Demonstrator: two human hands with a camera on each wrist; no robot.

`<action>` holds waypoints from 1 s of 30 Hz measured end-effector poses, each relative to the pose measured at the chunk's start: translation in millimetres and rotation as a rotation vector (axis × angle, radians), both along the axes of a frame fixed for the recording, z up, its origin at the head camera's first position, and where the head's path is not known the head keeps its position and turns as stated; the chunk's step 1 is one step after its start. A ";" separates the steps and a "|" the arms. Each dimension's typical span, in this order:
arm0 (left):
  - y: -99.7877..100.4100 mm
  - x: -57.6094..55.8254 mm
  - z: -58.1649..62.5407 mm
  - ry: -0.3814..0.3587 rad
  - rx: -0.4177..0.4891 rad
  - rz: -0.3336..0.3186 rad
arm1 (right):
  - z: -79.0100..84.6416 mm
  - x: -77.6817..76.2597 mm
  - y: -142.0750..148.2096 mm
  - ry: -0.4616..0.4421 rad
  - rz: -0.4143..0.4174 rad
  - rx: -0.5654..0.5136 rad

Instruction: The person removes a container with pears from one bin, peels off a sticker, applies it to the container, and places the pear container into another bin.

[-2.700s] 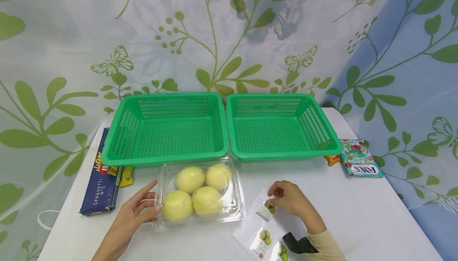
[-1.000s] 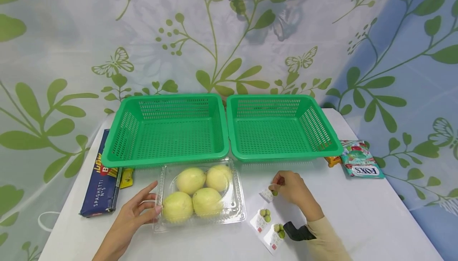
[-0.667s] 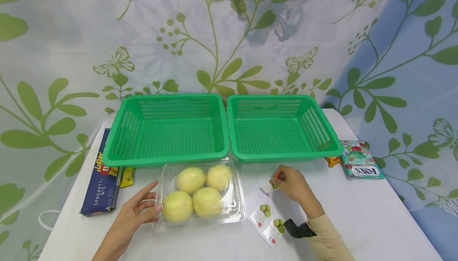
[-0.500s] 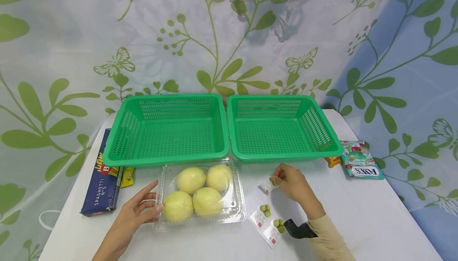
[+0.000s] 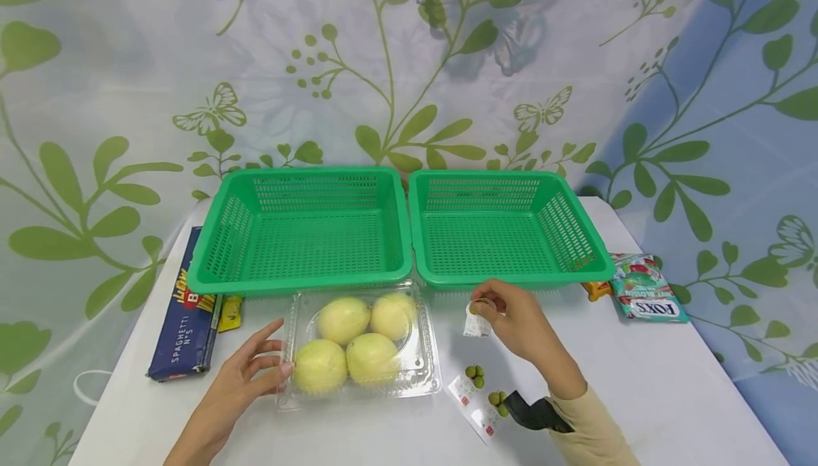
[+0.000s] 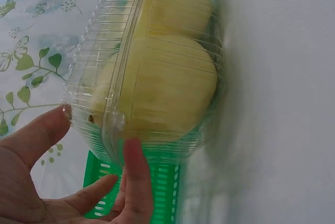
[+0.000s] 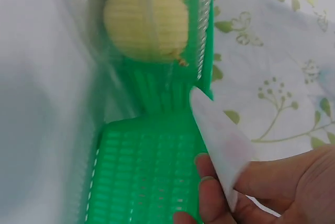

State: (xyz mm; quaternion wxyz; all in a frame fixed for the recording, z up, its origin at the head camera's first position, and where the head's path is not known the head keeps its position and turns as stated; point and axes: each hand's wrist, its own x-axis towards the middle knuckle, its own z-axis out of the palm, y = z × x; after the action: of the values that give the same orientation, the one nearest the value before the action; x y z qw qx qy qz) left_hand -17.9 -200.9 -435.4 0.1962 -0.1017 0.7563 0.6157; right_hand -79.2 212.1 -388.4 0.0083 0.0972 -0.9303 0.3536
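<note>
A clear plastic clamshell box (image 5: 418, 374) with several round pale-yellow fruits (image 5: 319, 366) sits in front of the left basket. My left hand (image 5: 239, 381) is at its left side, fingers fairly straight and thumb touching the edge. In the left wrist view, fingertips (image 6: 135, 148) meet the lid's corner. My right hand (image 5: 520, 317) pinches a small white sticker (image 5: 476, 324) between thumb and fingers, right of the box and above the table. The right wrist view shows the sticker (image 7: 220, 140) bent, its blank side outward. A sheet with more fruit-printed stickers (image 5: 473, 402) lies below that hand.
Two green baskets (image 5: 300, 285) stand side by side behind the box. A blue spaghetti pack (image 5: 182, 331) and a yellow packet (image 5: 230, 313) lie left. A FOX'S candy bag (image 5: 648, 292) and an orange packet (image 5: 597, 290) lie right. A patterned cloth hangs behind.
My right hand has moved away from the sticker sheet, toward the baskets, lifting the sticker, which now hangs more upright. The left hand and the box have stayed put.
</note>
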 end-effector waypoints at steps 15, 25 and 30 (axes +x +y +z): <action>22.1 16.7 13.6 0.605 -0.528 0.066 | 23.1 -0.3 -43.5 -0.141 0.183 -0.337; 51.5 18.9 17.0 1.018 -0.620 -0.031 | 15.6 -4.5 -93.6 -0.134 0.229 -0.403; 71.2 14.1 16.2 1.109 -0.524 -0.139 | 12.0 -7.3 -109.2 -0.135 0.242 -0.398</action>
State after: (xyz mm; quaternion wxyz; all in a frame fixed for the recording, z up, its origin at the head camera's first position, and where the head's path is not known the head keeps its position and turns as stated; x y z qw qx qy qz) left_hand -3.8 -129.8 -419.2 -0.2183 0.2382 0.8767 0.3563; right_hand -86.5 103.0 -376.4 -0.0776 0.1806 -0.8223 0.5341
